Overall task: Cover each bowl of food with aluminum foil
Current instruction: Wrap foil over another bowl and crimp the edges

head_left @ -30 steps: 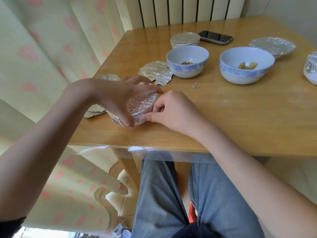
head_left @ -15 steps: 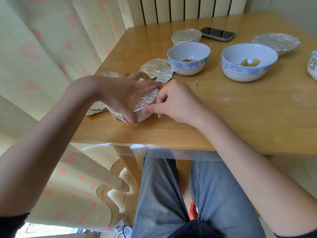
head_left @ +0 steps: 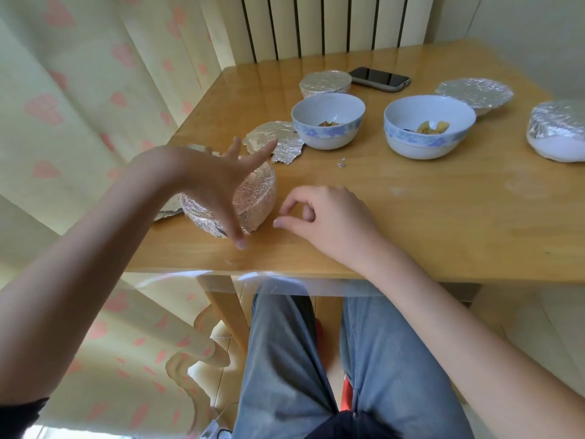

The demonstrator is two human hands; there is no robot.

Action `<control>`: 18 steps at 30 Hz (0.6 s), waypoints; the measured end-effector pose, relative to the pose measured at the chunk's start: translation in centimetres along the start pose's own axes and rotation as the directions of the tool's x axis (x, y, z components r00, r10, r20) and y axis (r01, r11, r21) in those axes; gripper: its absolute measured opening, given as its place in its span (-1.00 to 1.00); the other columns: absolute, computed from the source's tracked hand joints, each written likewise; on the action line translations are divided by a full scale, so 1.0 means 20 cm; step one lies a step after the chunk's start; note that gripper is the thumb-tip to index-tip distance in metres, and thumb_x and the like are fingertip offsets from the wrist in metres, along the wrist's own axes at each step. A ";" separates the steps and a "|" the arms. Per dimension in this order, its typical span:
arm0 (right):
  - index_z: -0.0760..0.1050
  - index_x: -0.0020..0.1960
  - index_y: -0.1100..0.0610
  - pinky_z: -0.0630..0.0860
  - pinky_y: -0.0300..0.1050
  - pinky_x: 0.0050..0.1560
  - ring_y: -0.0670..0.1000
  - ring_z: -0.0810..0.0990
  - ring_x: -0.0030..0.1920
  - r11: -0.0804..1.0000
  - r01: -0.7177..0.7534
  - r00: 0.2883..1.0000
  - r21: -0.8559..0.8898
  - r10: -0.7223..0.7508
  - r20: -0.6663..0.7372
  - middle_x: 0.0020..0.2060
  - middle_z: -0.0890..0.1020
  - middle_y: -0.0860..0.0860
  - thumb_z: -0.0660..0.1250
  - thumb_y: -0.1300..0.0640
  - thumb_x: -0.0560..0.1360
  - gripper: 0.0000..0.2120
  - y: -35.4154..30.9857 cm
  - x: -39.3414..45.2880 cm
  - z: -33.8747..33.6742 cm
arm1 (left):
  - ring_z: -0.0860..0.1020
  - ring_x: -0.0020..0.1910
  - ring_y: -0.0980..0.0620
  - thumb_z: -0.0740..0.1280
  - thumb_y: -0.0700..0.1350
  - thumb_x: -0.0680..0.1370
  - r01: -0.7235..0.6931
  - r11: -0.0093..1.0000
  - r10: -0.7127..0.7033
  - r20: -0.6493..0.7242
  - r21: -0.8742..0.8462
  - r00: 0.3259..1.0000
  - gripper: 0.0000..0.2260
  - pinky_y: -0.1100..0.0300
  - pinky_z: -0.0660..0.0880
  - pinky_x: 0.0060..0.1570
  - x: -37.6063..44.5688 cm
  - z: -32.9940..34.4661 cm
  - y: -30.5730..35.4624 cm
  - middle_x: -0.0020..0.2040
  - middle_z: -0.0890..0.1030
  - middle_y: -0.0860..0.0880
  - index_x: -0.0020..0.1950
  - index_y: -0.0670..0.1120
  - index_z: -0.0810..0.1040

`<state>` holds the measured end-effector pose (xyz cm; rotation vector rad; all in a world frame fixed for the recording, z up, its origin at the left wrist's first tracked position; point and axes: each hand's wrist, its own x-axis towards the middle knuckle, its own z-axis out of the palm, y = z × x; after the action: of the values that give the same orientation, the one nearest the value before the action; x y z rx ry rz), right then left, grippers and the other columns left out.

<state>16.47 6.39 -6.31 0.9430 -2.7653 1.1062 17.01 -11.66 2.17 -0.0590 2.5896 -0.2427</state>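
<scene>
So the left hand [head_left: 215,182] is seen spread wide, fingers straight and fanned out above the foil-wrapped bowl [head_left: 253,201] at the near left corner of the counter [head_left: 411,217]; nothing is gripped, and whether the palm actually touches the foil can't be told, since the hand blocks that bit. The thumb is pointed down in front of the bowl, toward the counter edge. The right hand [head_left: 326,217] is rested on the counter just beside that bowl, loosely curled, with thumb and forefinger brought near each other, and nothing is held in it as far as can be made out. The bowl itself is wrapped in crinkled foil over the top and down the side. A loose foil piece [head_left: 275,141] is laid just behind it, and another scrap of foil [head_left: 167,212] is poking out on its left. Farther back, two uncovered bowls with food are found: a smaller open bowl [head_left: 327,122] and a bigger open bowl [head_left: 429,128]. Covered ones are spotted too: a small covered bowl [head_left: 325,83] by the phone [head_left: 380,79], a flat covered dish [head_left: 474,93] at the back, and a covered bowl [head_left: 557,134] at the right edge.
</scene>
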 end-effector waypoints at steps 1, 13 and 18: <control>0.54 -0.09 -0.05 0.42 -0.15 -0.30 -0.10 0.48 -0.36 1.000 -0.004 1.000 -0.022 0.004 0.006 -0.46 0.48 -0.11 0.38 -0.24 0.40 -0.73 -0.02 -0.02 0.01 | -0.32 0.51 -0.21 0.55 0.30 0.00 -0.014 1.000 0.014 0.003 0.014 1.000 0.36 -0.27 -0.06 0.46 -0.01 -0.01 -0.02 0.51 -0.46 -0.02 0.27 0.40 -0.59; 0.41 0.02 0.03 0.31 -0.12 -0.23 0.12 0.62 -0.05 0.961 0.023 0.993 -0.275 -0.054 -0.107 -0.10 0.64 0.02 0.31 -0.35 0.40 -0.53 -0.19 -0.01 0.14 | -0.04 0.56 -0.06 0.62 0.09 0.23 -0.172 0.985 0.173 -0.024 0.034 0.985 0.23 -0.16 0.21 0.43 0.02 0.02 -0.07 0.54 -0.15 0.15 0.40 0.47 -0.37; 0.38 -0.14 -0.03 0.36 -0.14 -0.23 0.08 0.61 -0.08 0.971 0.042 0.996 -0.235 -0.060 -0.068 -0.15 0.64 -0.02 0.34 -0.34 0.37 -0.60 -0.17 0.03 0.10 | -0.05 0.55 -0.04 0.63 0.09 0.22 -0.160 0.986 0.161 -0.028 0.044 0.987 0.23 -0.15 0.20 0.43 0.02 0.02 -0.08 0.54 -0.15 0.16 0.42 0.46 -0.35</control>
<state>18.22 2.85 -5.59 0.9174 -2.7168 0.7692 16.85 -13.29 1.82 0.1693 2.6029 -0.2398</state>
